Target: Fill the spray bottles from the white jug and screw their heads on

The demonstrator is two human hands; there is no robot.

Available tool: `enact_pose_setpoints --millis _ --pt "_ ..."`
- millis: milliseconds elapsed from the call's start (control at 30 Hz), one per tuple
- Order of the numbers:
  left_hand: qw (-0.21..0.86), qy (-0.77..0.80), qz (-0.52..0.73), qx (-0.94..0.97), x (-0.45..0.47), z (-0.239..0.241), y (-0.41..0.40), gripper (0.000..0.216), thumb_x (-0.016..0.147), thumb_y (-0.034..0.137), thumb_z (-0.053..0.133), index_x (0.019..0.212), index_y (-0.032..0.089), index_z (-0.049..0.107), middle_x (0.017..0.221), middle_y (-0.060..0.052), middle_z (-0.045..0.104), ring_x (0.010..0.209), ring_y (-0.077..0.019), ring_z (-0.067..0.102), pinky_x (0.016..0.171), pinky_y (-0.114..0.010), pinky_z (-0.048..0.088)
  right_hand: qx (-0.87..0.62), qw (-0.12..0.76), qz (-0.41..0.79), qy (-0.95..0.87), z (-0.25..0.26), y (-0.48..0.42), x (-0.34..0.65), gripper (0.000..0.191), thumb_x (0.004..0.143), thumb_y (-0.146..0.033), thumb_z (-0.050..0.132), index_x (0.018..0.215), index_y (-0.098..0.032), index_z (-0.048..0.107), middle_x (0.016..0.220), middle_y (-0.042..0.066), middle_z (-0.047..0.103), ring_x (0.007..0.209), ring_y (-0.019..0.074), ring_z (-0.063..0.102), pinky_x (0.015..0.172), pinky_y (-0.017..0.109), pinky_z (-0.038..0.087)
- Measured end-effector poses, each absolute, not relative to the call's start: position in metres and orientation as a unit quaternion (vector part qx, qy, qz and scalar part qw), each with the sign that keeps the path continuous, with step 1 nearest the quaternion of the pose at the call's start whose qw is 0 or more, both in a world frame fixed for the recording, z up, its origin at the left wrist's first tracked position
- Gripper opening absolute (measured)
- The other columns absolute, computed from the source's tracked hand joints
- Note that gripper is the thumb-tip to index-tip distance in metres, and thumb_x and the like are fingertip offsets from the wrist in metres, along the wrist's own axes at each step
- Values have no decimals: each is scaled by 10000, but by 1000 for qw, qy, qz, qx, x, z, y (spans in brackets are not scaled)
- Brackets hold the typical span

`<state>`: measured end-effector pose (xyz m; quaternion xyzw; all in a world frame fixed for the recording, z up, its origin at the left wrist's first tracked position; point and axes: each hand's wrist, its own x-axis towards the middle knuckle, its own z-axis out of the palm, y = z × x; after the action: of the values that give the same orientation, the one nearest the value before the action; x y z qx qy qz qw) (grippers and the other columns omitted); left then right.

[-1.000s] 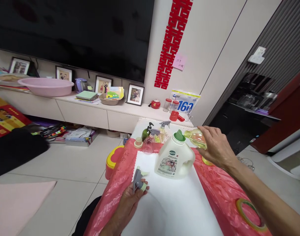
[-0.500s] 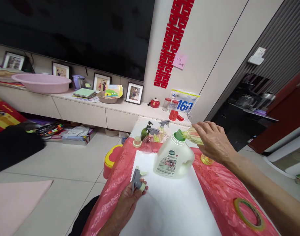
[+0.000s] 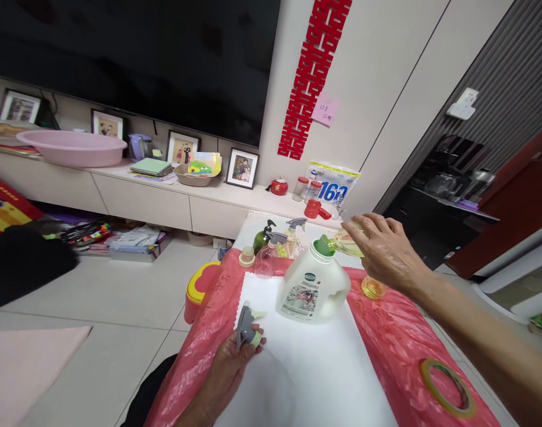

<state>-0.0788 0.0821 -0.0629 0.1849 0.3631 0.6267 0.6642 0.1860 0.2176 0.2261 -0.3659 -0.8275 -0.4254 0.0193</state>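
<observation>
The jug (image 3: 313, 292) stands upright and unheld on a sheet (image 3: 333, 367), presumably steady enough; the right hand (image 3: 384, 249) clasps a bottle (image 3: 347, 242) tipped to meet the green spout (image 3: 323, 246); the left hand (image 3: 233, 356) pinches a sprayer (image 3: 245, 326).

The jug (image 3: 327, 281) was smooth, semi-gloss plastic; the spray head (image 3: 246, 326) was smooth, matt plastic. The held bottle (image 3: 347, 242) was clear and glossy. The table cover (image 3: 209, 314) was wrinkled, glossy plastic film. The television screen (image 3: 133, 65) was glossy.
</observation>
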Motion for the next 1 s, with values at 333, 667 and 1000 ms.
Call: enact_pose_setpoints --millis 333,667,1000 --pt "661 364 631 178 -78 -60 81 457 549 395 983 937 233 805 977 -49 761 904 -228 710 859 -345 551 -326 -31 -445 -833 245 216 175 592 816 20 468 1365 -198 509 1408 160 571 1308 326 467 941 477 371" --pt "660 365 632 180 -79 -56 80 457 549 411 981 932 234 806 980 -51 762 910 -232 706 867 -352 540 -267 -69 -479 -834 263 211 158 436 921 26 403 1276 -161 572 1436 173 553 1322 322 472 971 490 387" --pt "664 361 630 180 -79 -56 79 442 580 393 973 956 236 803 1001 -57 755 912 -230 694 886 -374 527 -247 -76 -496 -829 264 204 146 348 980 -42 415 1238 -180 603 1371 158 585 1324 320 470 1024 522 383"
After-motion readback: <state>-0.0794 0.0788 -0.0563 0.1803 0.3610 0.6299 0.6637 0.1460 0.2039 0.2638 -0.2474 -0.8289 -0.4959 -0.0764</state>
